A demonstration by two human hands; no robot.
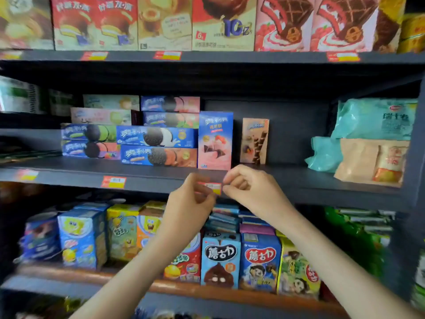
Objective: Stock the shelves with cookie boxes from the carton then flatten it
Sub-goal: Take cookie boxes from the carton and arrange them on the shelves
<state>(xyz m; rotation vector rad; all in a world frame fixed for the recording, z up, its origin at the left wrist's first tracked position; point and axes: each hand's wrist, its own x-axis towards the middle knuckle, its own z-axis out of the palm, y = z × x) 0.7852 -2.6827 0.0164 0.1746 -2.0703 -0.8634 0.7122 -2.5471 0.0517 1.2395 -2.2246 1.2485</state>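
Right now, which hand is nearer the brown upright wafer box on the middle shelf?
Right. The right hand sits just below the brown wafer box, at the shelf edge; the left hand is lower and further left, under the pink upright box.

My one head camera looks straight at the dark middle shelf from close range, tilted slightly down, wide-angle, shelves above and below in frame

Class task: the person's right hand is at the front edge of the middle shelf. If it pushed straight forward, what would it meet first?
Probably the small red-and-yellow price label pinched by the right hand on the dark shelf edge; depth is hard to judge.
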